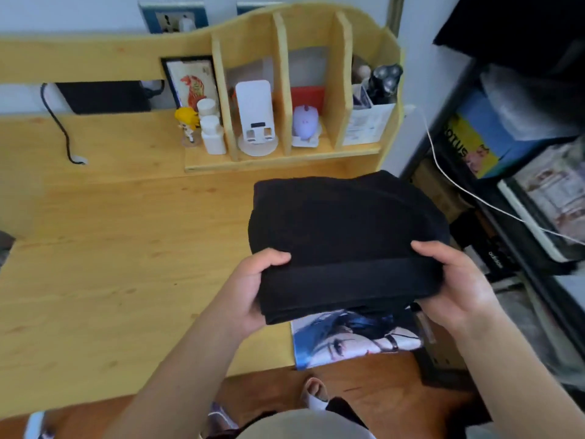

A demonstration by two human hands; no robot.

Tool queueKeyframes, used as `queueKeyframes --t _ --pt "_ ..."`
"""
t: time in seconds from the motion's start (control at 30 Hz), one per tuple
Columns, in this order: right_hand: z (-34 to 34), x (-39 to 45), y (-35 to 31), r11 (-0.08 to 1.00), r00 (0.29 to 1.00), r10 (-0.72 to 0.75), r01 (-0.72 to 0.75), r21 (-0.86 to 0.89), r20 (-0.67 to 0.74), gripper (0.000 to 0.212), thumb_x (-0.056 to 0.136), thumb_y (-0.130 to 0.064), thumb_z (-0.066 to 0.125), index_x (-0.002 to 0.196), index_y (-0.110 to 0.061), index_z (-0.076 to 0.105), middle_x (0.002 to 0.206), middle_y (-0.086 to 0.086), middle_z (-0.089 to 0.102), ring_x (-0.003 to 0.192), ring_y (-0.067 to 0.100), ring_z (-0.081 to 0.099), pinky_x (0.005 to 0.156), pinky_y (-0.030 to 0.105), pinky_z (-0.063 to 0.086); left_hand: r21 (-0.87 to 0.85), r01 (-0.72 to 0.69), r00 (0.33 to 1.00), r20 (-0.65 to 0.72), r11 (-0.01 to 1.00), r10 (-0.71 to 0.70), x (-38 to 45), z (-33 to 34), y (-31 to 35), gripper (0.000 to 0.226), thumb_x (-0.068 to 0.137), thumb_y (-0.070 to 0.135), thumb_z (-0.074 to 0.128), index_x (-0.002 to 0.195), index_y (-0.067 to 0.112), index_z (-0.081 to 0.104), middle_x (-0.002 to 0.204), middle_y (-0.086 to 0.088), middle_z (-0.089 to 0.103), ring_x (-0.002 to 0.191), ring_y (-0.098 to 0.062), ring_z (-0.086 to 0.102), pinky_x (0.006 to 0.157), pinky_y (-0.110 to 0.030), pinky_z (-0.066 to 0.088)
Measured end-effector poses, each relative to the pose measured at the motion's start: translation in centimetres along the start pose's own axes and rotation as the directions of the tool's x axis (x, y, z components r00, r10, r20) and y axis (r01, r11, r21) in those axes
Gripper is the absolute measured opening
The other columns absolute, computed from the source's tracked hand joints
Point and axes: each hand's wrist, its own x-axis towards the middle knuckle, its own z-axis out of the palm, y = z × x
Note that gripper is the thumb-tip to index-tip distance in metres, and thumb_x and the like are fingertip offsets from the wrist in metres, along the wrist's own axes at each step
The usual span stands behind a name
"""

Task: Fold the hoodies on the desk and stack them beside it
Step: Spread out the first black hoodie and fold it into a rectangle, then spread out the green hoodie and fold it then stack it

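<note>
Step in hand: the black folded hoodie (345,236) is up off the surface (110,248) and, as I judge it, on its way to the stacking place beside it.
Where the hoodie is: held in the air over the right front corner of the surface, above a printed picture (354,337) that lies at that corner; a dark shelving rack (522,191) stands just to the right.
Left hand: the left hand (250,293) grips the near left corner of the bundle, thumb on top, fingers curled underneath and out of sight.
Right hand: the right hand (456,280) grips the near right corner the same way, thumb laid over the top edge, the rest of the fingers hidden below the cloth.
How to do it well: keep both thumbs pressing the layers together so the fold does not slide open; carry the bundle level, because the far edge hangs unsupported and may droop.
Setting down: lower the far edge first, then draw the fingers out from under without dragging the bottom layer.
Watch for: the white cable (468,198) running across the rack side, which a loose edge could catch.
Unclear: the stacking spot itself is not in view, so I cannot tell how many hoodies already lie there.
</note>
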Motion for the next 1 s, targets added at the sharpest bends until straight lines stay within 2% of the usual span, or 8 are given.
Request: queueKeyframes --t 0.17,0.3,0.43,0.6,0.7,0.77,0.83,1.0 --pt "-10.5 8.4 6.5 0.941 0.916 0.264 -0.314 -0.13 -0.303 0.053 0.071 -0.015 0.084 0.12 -0.003 0.067 0.12 0.023 0.07 0.1 0.037 0.071 0.066 0.042 0.062 -0.022 0.204 0.945 -0.257 0.979 -0.202 9.7 0.1 -10.5 0.029 0.096 0.019 0.065 0.122 0.005 0.064 0.113 -0.017 0.073 0.092 -0.035 0.072 0.071 -0.041 0.061" --pt "-14.8 12.6 10.8 0.894 0.868 0.249 -0.377 -0.242 -0.43 0.027 0.091 -0.005 0.066 0.117 0.0 0.065 0.114 0.021 0.07 0.089 0.032 0.069 0.048 0.033 0.057 0.117 0.242 0.868 -0.47 0.963 -0.161 13.8 -1.8 -16.3 0.034 0.096 0.028 0.069 0.122 0.009 0.058 0.126 -0.014 0.061 0.1 -0.03 0.063 0.071 -0.04 0.059" --pt "-15.3 13.5 11.9 0.889 0.869 0.16 -0.333 -0.314 -0.469 0.038 0.088 -0.01 0.069 0.126 -0.007 0.062 0.113 0.016 0.07 0.093 0.035 0.071 0.07 0.048 0.061 0.194 0.225 0.863 -0.494 0.955 -0.103 14.8 -2.2 -16.8 0.033 0.1 0.029 0.062 0.124 0.007 0.056 0.116 -0.016 0.062 0.102 -0.034 0.064 0.093 -0.051 0.057" --pt "-16.1 13.9 12.5 0.831 0.853 0.103 -0.356 -0.428 -0.512 0.068 0.071 -0.03 0.075 0.133 -0.011 0.056 0.122 0.015 0.068 0.1 0.038 0.069 0.087 0.054 0.058 0.315 0.216 0.887 -0.459 0.924 -0.05 14.1 -2.2 -16.8 0.031 0.104 0.036 0.054 0.122 0.012 0.053 0.109 -0.011 0.061 0.103 -0.03 0.064 0.095 -0.047 0.057" --pt "-12.1 11.2 11.0 0.554 0.829 -0.149 -0.381 -0.74 -0.539 0.062 0.088 -0.02 0.067 0.144 -0.01 0.043 0.139 0.02 0.052 0.119 0.042 0.054 0.097 0.045 0.048 0.402 0.22 0.912 -0.408 0.889 -0.041 12.4 -3.0 -15.5 0.023 0.102 0.032 0.057 0.114 0.014 0.052 0.096 -0.007 0.059 0.093 -0.027 0.06 0.082 -0.037 0.056" --pt "-9.0 9.6 11.3 0.327 0.831 -0.444 -0.197 -0.924 -0.334 0.059 0.089 -0.009 0.061 0.145 -0.009 0.042 0.144 0.021 0.04 0.126 0.043 0.039 0.105 0.05 0.036 0.484 0.196 0.937 -0.349 0.853 -0.017 11.2 -4.7 -14.7 0.022 0.096 0.03 0.06 0.109 0.014 0.055 0.097 -0.012 0.061 0.083 -0.025 0.059 0.068 -0.034 0.05" --pt "-5.4 9.0 12.8 0.164 0.846 -0.531 0.052 -0.985 -0.044 0.054 0.086 -0.004 0.062 0.139 -0.008 0.049 0.142 0.018 0.04 0.124 0.04 0.038 0.106 0.05 0.034 0.523 0.192 0.931 -0.364 0.831 0.014 9.9 -7.3 -13.9 0.024 0.092 0.026 0.061 0.108 0.009 0.059 0.092 -0.011 0.063 0.078 -0.024 0.06 0.064 -0.03 0.042" --pt "4.4 7.3 18.6 0.042 0.928 -0.117 0.36 -0.932 0.353 0.045 0.095 -0.01 0.052 0.139 -0.018 0.049 0.142 0.0 0.037 0.13 0.02 0.037 0.105 0.027 0.038 0.414 0.218 0.89 -0.456 0.884 -0.006 4.6 -15.0 -12.2 0.019 0.103 0.021 0.055 0.111 0.005 0.063 0.103 -0.011 0.066 0.089 -0.027 0.064 0.074 -0.034 0.047"
